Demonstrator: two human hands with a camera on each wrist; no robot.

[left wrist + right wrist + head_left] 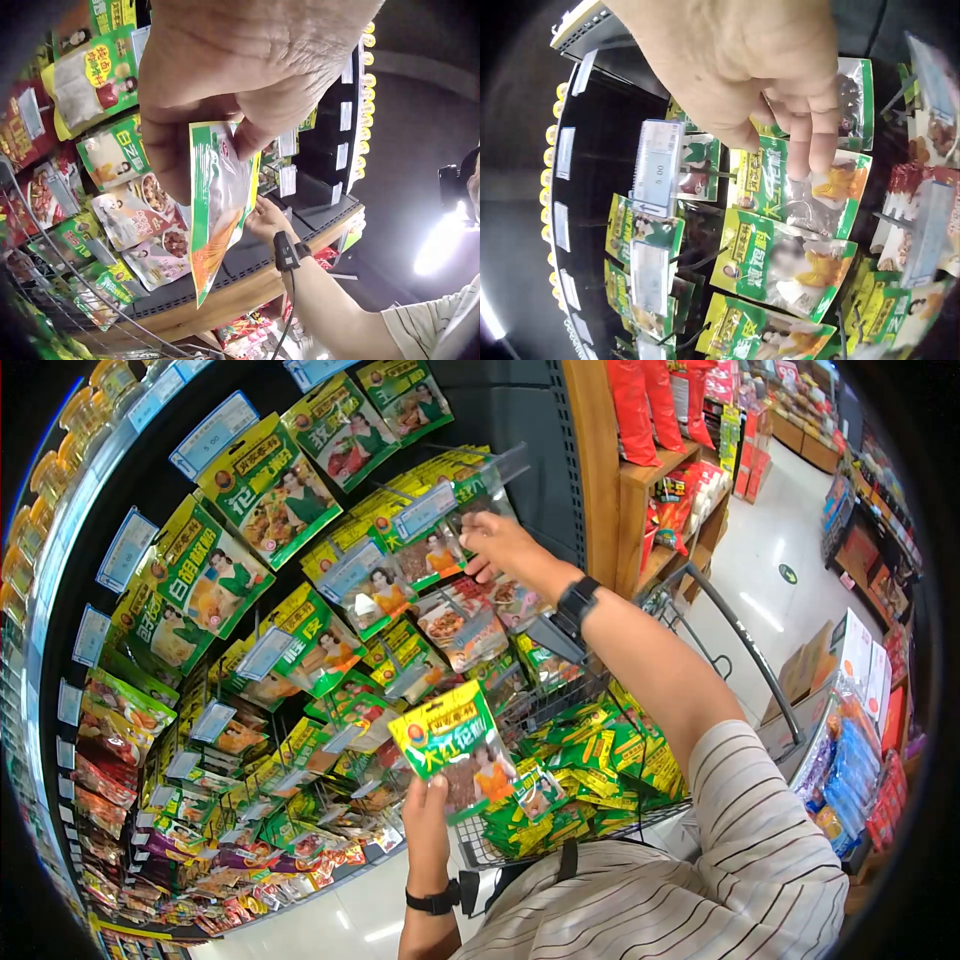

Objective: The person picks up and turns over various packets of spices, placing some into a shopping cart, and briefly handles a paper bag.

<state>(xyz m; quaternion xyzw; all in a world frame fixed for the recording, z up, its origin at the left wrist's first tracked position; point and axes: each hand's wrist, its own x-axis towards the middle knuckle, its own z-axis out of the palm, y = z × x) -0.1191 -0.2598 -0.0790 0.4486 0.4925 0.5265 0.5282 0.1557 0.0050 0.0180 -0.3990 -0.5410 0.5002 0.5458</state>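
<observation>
My left hand [427,835] pinches a green-and-yellow seasoning packet [462,760] by its edge, between thumb and fingers. In the left wrist view the packet [217,217] is turned nearly edge-on, with brownish contents and an orange figure on its front. Up at the hanging display, my right hand [512,552] reaches in with bent fingers. Its fingertips lie over the front of a hanging packet [840,196] of similar design, the thumb near that packet's upper corner. Further green-and-yellow packets [787,262] hang alongside it in the right wrist view.
Price tags [350,570] stick out on hooks in front of the hanging rows. A wire shopping cart [775,680] stands before me, a heap of green-and-yellow packets [590,770] inside. A wooden shelf [600,490] with red bags borders the display; yellow-lidded jars [50,480] line the upper left.
</observation>
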